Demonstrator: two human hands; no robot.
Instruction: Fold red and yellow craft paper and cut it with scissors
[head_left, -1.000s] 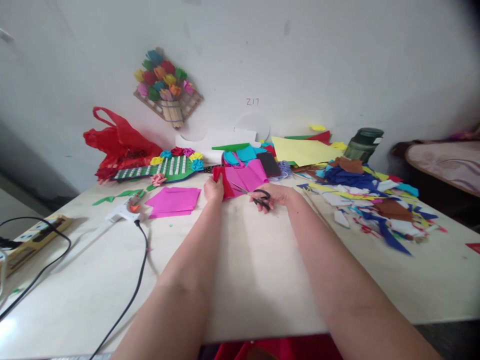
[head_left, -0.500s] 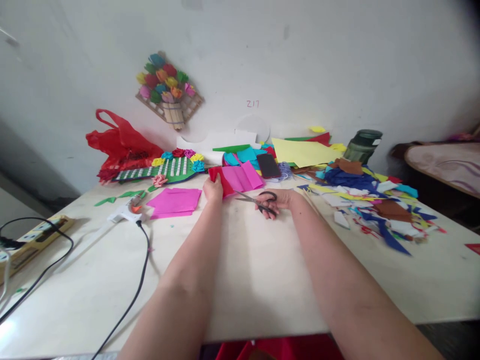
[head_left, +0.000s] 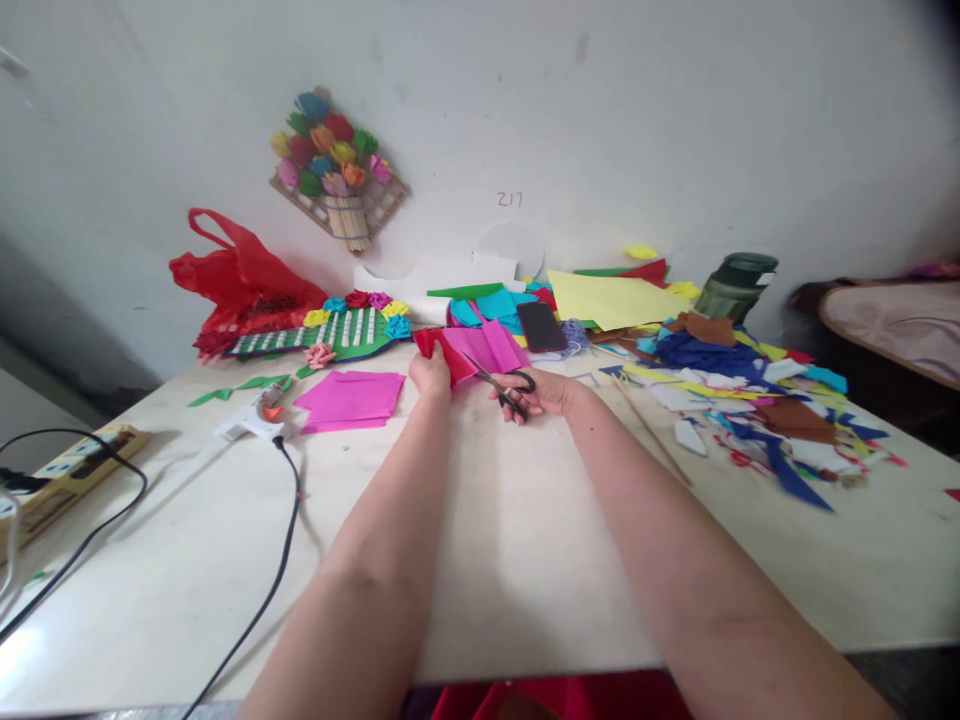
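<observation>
My left hand (head_left: 430, 375) pinches the near edge of a folded red and pink paper (head_left: 480, 350) at the far middle of the white table (head_left: 495, 540). My right hand (head_left: 541, 391) is closed on black-handled scissors (head_left: 504, 387). Their blades point up and left onto the pink paper. A flat stack of pink paper squares (head_left: 351, 399) lies just left of my left hand.
A white glue gun (head_left: 251, 419) with a black cord lies at left, near a power strip (head_left: 64, 476). A red plastic bag (head_left: 238, 280), a paper flower craft (head_left: 330, 328), a black phone (head_left: 541, 326), a yellow sheet (head_left: 611, 298), a dark green jar (head_left: 735, 287) and coloured scraps (head_left: 757, 400) crowd the back and right.
The scissors have swung from lying flat toward the left to pointing up into the pink paper. My right hand moved slightly left and forward. My left hand kept its hold.
</observation>
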